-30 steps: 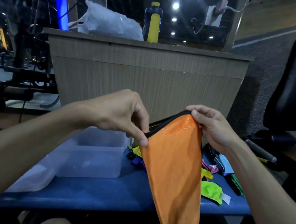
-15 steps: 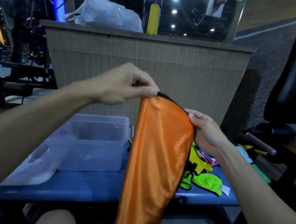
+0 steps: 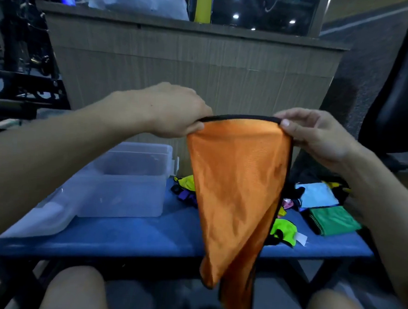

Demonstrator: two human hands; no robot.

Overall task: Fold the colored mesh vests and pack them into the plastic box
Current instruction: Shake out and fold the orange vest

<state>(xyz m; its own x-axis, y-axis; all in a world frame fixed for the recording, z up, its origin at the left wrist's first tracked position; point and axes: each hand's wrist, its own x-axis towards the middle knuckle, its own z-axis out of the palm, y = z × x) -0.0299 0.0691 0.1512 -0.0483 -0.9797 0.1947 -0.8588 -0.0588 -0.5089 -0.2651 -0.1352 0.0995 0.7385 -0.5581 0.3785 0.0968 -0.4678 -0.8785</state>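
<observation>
Both hands now level, black-trimmed top edge stretched flat between them, where half second ago left was raised above right; left hand [image 3: 177, 112] pinches one end of orange vest [image 3: 236, 192], right hand [image 3: 318, 135] pinches other; vest hangs in air above blue table [image 3: 145, 236], tapering toward knees; clear plastic box [image 3: 129, 185] on table left; loose vest pile [image 3: 287, 221] behind; folded green vest [image 3: 332, 220] right.

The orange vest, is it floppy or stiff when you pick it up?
Probably floppy: the orange vest hangs limp below the left hand and right hand pinching its black edge. Likely light, since fingertips alone carry it. Its sheen suggests it may be a bit slippery.
</observation>
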